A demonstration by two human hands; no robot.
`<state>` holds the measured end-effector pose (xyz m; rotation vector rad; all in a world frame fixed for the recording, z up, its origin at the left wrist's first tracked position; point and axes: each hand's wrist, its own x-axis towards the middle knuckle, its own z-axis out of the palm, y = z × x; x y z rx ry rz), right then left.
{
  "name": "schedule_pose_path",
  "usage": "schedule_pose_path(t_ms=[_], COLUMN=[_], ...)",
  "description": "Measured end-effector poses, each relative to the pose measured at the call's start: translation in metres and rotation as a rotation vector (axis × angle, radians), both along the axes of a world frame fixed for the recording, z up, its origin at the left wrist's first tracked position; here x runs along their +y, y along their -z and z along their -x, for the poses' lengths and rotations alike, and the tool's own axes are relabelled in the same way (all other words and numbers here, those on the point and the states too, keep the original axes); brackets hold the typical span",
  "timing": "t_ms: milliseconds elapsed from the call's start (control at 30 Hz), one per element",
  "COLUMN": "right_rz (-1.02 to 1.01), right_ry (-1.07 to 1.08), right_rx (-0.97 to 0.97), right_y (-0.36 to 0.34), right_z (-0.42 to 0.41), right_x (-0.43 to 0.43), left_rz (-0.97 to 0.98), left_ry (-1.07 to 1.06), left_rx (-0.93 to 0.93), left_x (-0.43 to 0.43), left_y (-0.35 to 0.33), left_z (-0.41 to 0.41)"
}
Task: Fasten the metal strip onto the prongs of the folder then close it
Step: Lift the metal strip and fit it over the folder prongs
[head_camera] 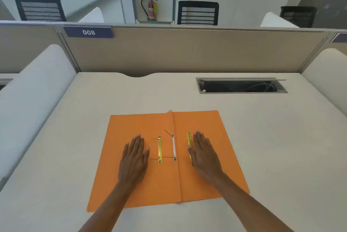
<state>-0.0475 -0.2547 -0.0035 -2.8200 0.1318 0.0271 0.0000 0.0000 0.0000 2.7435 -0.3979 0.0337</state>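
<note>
I see the orange folder (pixel 199 175) lying open on the desk (pixel 281 138). My left hand (pixel 134 156) and right hand (pixel 203 154) rest flat on it, fingers spread, gripping nothing. A gold strip (pixel 189 140) lies at the right hand's 9 o'clock, touching the thumb; another strip (pixel 159 149) sits at the left hand's 3 o'clock.

An orange folder (pixel 199 171) lies open and flat on the bench (pixel 272 138). The left hand (pixel 134 154) rests palm down on the left flap, fingers (pixel 138 140) extended. The right hand (pixel 203 152) rests palm down on the right flap, touching a gold metal strip (pixel 189 139). A second gold strip (pixel 159 149) and a silver prong bar (pixel 173 147) lie between the hands.
</note>
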Motion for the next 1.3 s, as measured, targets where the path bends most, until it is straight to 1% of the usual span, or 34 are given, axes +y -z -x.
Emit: schedule_pose_path(t_ms=[33,133,333,633,800,867,933,1000,1133,1300], right_rz=[0.004,0.022,0.051,0.027,-0.02,0.025,0.125,0.184,0.19,0.029], right_ry=[0.004,0.007,0.011,0.012,0.032,0.058,0.094,0.149,0.216,0.352], right_rx=[0.0,0.031,0.013,0.003,0.052,0.038,-0.024,-0.052,0.068,0.173], right_y=[0.002,0.011,0.022,0.024,0.013,0.007,-0.002,-0.013,-0.025,-0.032], right_z=[0.001,0.008,0.015,0.017,0.015,0.014,0.011,0.007,-0.004,-0.015], right_x=[0.0,0.001,-0.001,0.0,0.002,0.004,0.01,0.018,0.033,0.045], left_rz=[0.006,-0.013,-0.008,-0.008,-0.008,0.0,0.006,0.004,0.002,-0.008], left_ry=[-0.005,-0.001,-0.012,-0.006,-0.005,-0.006,-0.003,0.001,0.003,-0.002], left_rx=[0.025,0.008,0.011,0.016,0.002,-0.003,-0.002,-0.005,-0.009,-0.005], left_x=[0.001,0.004,0.005,0.007,0.009,0.008,0.009,0.009,0.009,0.01], left_y=[0.003,0.013,0.021,0.024,0.024,0.024,0.024,0.025,0.025,0.026], left_z=[0.001,0.006,0.007,0.006,0.007,0.007,0.008,0.009,0.009,0.009])
